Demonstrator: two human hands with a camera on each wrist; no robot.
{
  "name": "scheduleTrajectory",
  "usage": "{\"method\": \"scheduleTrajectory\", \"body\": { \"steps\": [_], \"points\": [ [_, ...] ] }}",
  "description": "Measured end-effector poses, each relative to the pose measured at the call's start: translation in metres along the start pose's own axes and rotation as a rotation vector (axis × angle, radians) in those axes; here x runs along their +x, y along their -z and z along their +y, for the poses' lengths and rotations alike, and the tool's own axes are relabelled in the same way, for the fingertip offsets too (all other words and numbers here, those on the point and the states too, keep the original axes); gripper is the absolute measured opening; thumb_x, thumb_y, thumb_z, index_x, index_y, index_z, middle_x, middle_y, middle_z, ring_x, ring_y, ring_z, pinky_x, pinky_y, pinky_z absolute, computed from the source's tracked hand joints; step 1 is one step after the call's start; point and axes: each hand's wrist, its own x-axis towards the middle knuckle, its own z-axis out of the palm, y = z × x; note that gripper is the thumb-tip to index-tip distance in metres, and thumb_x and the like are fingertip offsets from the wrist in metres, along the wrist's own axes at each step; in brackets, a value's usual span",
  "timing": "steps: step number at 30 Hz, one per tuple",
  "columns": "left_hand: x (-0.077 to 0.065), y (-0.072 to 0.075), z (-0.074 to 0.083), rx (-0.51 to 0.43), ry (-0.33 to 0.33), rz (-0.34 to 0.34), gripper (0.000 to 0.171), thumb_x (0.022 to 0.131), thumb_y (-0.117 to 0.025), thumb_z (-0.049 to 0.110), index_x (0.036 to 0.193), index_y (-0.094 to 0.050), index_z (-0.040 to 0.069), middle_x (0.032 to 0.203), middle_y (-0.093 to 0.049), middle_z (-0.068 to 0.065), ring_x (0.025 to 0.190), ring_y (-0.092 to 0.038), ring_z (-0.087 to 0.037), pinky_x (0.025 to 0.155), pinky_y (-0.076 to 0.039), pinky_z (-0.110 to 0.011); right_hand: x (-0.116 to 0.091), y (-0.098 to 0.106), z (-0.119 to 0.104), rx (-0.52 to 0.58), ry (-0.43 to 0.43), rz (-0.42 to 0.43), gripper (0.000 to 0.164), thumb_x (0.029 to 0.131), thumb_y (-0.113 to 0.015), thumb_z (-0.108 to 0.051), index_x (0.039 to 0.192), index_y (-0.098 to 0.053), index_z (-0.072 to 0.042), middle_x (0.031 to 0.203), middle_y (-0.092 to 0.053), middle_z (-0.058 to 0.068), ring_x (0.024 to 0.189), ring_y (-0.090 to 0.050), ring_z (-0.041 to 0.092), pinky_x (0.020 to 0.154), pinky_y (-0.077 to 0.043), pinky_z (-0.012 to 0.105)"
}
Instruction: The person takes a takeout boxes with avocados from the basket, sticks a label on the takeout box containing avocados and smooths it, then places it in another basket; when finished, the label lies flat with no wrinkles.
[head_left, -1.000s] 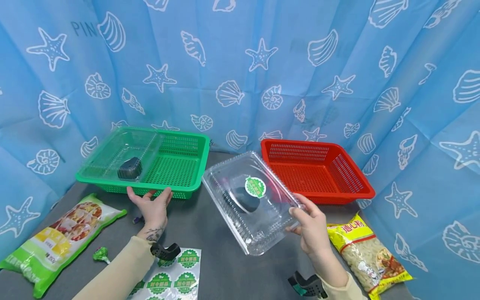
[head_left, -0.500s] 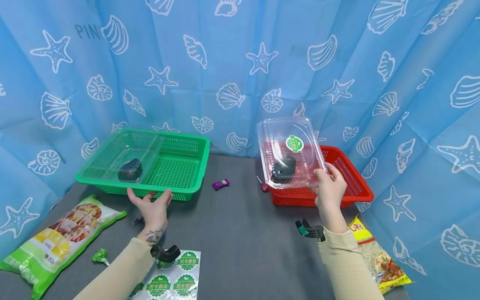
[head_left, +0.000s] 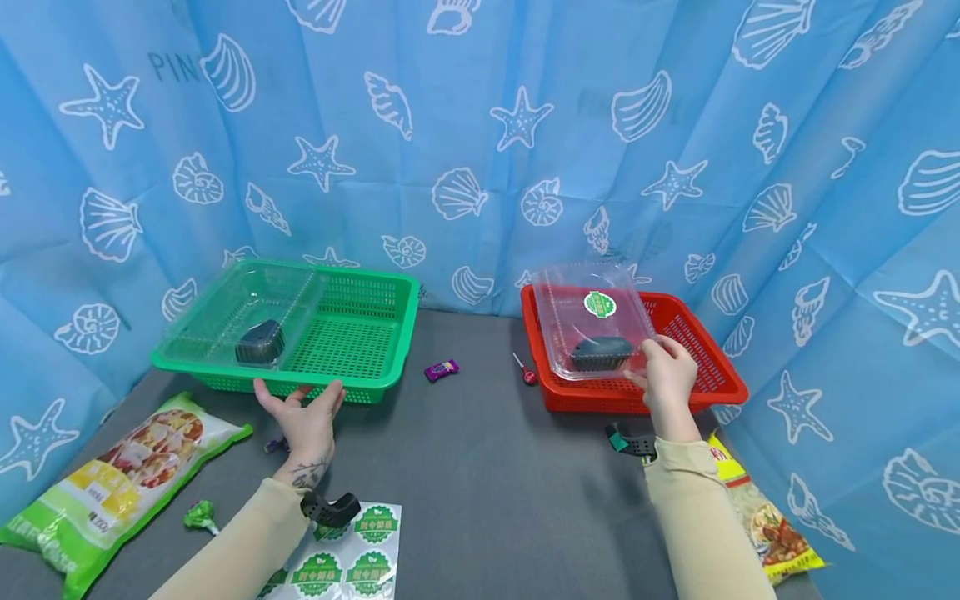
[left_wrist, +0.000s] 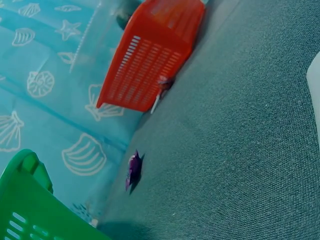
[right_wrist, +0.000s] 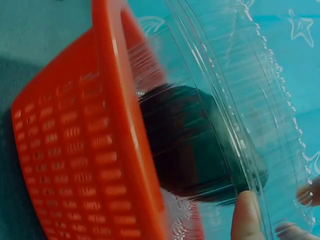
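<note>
My right hand (head_left: pixel 667 375) pinches the front right corner of a clear plastic clamshell box (head_left: pixel 551 308) between thumb and fingers. The box is closed, bears a round green sticker (head_left: pixel 600 304), and holds a dark rounded object (head_left: pixel 600 354). It lies over the left part of the red basket (head_left: pixel 697 350), and in the right wrist view its lower side dips inside the basket rim. My left hand (head_left: pixel 307 421) has its fingers spread, fingertips right at the front rim of the green basket (head_left: pixel 367 329). A second clear box (head_left: pixel 225 317) with a dark object (head_left: pixel 260 342) sits in that basket's left half.
A purple-wrapped candy (head_left: pixel 441 370) and a red lollipop (head_left: pixel 528 375) lie between the baskets. A sticker sheet (head_left: pixel 375 550), a green lollipop (head_left: pixel 200 515) and a green food bag (head_left: pixel 127 483) are at the front left. A yellow food bag (head_left: pixel 772 525) lies at the right.
My right hand has carried the clear box from mid-table back and right, then lowered it into the red basket. The dark object inside has shifted. My left hand has stayed at the green basket.
</note>
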Motion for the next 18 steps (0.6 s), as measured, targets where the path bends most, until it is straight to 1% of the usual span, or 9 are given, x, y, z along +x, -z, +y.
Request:
{"method": "scheduleTrajectory", "body": {
  "steps": [2,4,9,11,14,18],
  "points": [
    [0.0,0.0,0.0,0.0,0.0,-0.001,0.113,0.06,-0.079,0.013,0.123,0.003,0.059,0.107,-0.035,-0.016,0.08,-0.058,-0.035,0.074,-0.049,-0.042,0.003,0.003,0.001,-0.029,-0.006,-0.003,0.042,0.082,-0.056,-0.019,0.123,-0.046,-0.014,0.117,-0.04,0.003,0.086,-0.052,0.022,0.056,-0.051,0.031],
    [0.0,0.0,0.001,0.007,-0.002,0.0,0.113,0.06,-0.079,0.013,0.123,0.004,0.058,0.107,-0.035,-0.016,0.08,-0.058,-0.035,0.074,-0.049,-0.042,0.007,0.005,0.003,-0.049,-0.004,-0.002,0.043,0.082,-0.056,-0.02,0.122,-0.046,-0.013,0.117,-0.039,0.003,0.078,-0.052,0.02,0.056,-0.051,0.031],
    [0.0,0.0,0.0,0.021,-0.008,0.005,0.113,0.059,-0.079,0.014,0.123,0.004,0.058,0.107,-0.035,-0.016,0.079,-0.058,-0.035,0.073,-0.049,-0.041,0.015,0.007,0.006,-0.084,-0.001,-0.007,0.039,0.081,-0.056,-0.019,0.118,-0.047,-0.01,0.108,-0.039,0.001,0.059,-0.049,0.017,0.055,-0.051,0.034],
    [0.0,0.0,0.0,0.022,-0.007,0.006,0.114,0.059,-0.079,0.014,0.124,0.004,0.057,0.107,-0.035,-0.016,0.079,-0.058,-0.035,0.073,-0.049,-0.041,0.018,0.008,0.007,-0.1,-0.005,-0.006,0.038,0.081,-0.055,-0.019,0.117,-0.047,-0.009,0.104,-0.039,0.0,0.056,-0.049,0.017,0.055,-0.051,0.034],
    [0.0,0.0,0.0,0.024,-0.01,0.008,0.114,0.059,-0.079,0.014,0.124,0.003,0.057,0.107,-0.035,-0.016,0.078,-0.059,-0.035,0.072,-0.049,-0.041,0.022,0.009,0.009,-0.13,-0.008,0.004,0.037,0.081,-0.055,-0.02,0.116,-0.047,-0.01,0.105,-0.04,0.001,0.058,-0.05,0.018,0.054,-0.051,0.033],
    [0.0,0.0,0.0,0.028,-0.018,0.007,0.114,0.059,-0.079,0.014,0.124,0.004,0.057,0.107,-0.035,-0.016,0.078,-0.059,-0.035,0.071,-0.05,-0.041,0.024,0.01,0.011,-0.164,-0.006,-0.004,0.039,0.081,-0.053,-0.021,0.118,-0.046,-0.01,0.114,-0.039,0.004,0.074,-0.051,0.02,0.056,-0.052,0.033]
  ]
}}
